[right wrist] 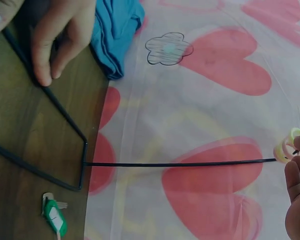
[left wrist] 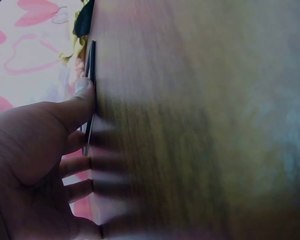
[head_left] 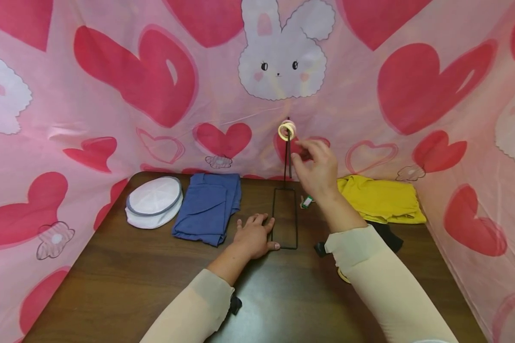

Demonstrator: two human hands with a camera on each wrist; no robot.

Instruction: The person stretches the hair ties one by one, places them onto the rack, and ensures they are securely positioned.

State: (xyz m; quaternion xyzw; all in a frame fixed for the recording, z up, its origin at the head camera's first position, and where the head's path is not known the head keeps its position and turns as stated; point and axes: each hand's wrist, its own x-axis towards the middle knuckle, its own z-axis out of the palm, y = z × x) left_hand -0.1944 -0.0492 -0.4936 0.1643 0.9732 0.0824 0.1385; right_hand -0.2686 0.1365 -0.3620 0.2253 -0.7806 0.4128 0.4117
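- A small roll of tape (head_left: 286,129) is seen at the top of a thin black wire stand (head_left: 288,157), in front of the pink cloth backdrop (head_left: 111,95). In the right wrist view the same roll (right wrist: 285,146) sits at the far end of the stand's rod (right wrist: 180,163).
- The long axis of the rod is upright; it rises from a rectangular wire base (head_left: 284,218) that lies flat on the brown surface (head_left: 154,276).
- The right hand (head_left: 315,166) is raised just beside the roll, on the roll's right and slightly below it. Its fingers (right wrist: 295,172) are curled toward the roll and seem to touch it, but a firm pinch cannot be confirmed from the pictures.
- The left hand (head_left: 254,236) rests flat on the surface at the left edge of the base, with fingers relaxed and straight; the thumb (left wrist: 82,97) presses against the wire.
- The right hand is clearly the nearer one to the roll; the left hand is well below it.
- Further out, a folded blue garment (head_left: 208,207) and a white cap (head_left: 154,202) lie to the left, a yellow garment (head_left: 382,199) to the right, and a small green tag (head_left: 307,202) near the base.
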